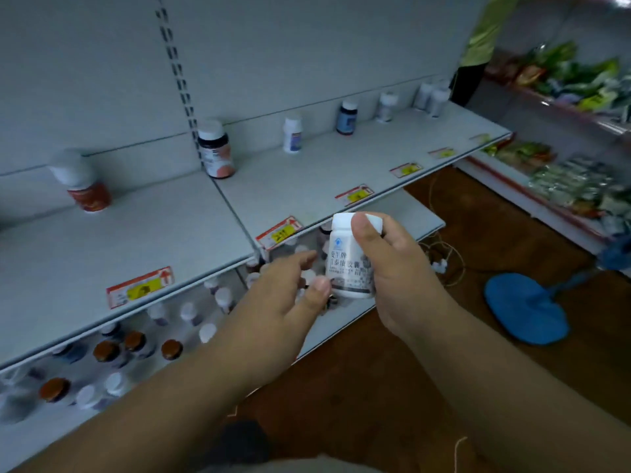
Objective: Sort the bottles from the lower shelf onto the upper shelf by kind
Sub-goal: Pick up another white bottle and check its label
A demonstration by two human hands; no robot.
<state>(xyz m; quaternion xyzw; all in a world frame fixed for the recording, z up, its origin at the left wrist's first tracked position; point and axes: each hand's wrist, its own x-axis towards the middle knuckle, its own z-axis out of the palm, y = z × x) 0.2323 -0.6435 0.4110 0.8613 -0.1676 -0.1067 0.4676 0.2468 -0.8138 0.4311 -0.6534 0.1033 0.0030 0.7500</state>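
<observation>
Head cam only here, so one angle. The right hand (392, 268) is wrapped round a white bottle (350, 257), thumb across the cap, label facing the camera, held up in front of the upper shelf (307, 186) edge. The left hand (290, 295) is loose and mostly open, holding nothing, thumb tip just touching or nearly touching the bottle's base; hard to call which. My take: this is the label-check step before placing. To do it well, read the kind first, then match it to one of the singles already standing along the upper shelf, like the white one (292, 134), the blue one (347, 117), the dark one (215, 148) or the red one (82, 182). The pale ones far right (431, 95) are too blurry to compare. Set it upright beside its match, not in a fresh spot. Plenty more bottles sit on the lower shelf (403, 213) below, so it looks like early days. The bottle is between both hands, above the lower shelf.
</observation>
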